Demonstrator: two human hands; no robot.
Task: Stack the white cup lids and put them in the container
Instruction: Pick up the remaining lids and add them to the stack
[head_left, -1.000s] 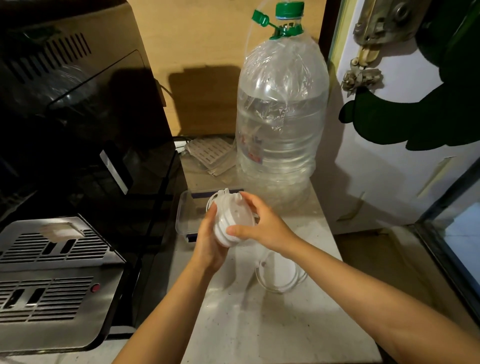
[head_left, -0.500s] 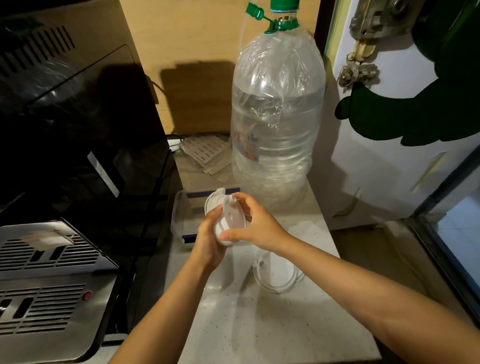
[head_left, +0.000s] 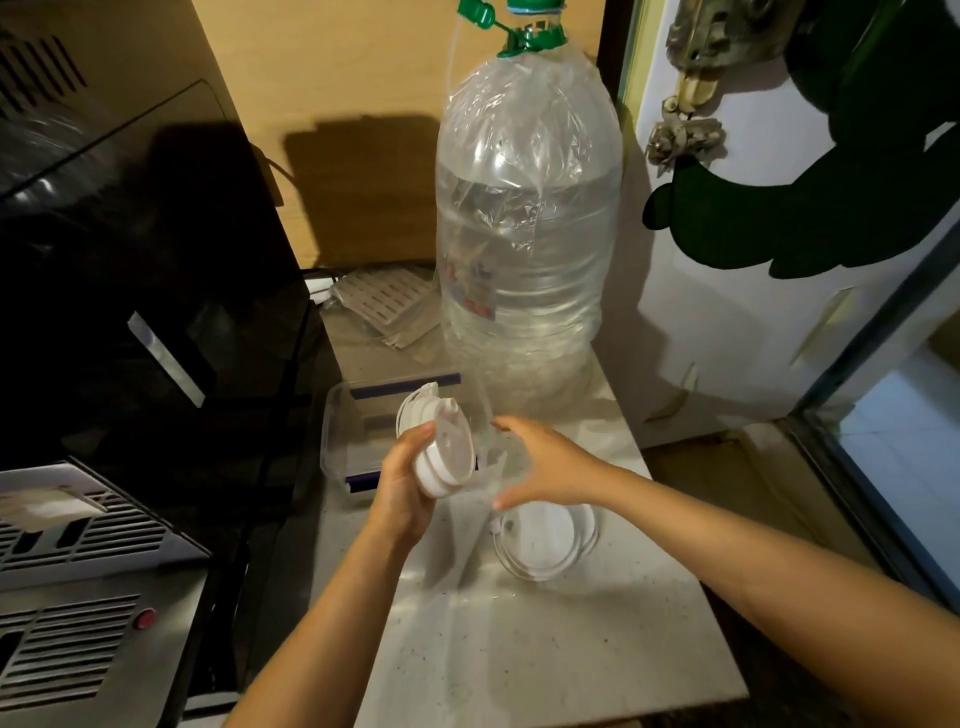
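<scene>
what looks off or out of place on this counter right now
One stray white round plastic cup lid lies alone on the pale speckled counter, outside the clear plastic container. The stack of white cup lids in the left hand looks uneven, its back lid poking out askew. Nothing spilled.

head view | worn on the person's head | faces forward and down | close over counter (head_left: 545, 639)
</scene>
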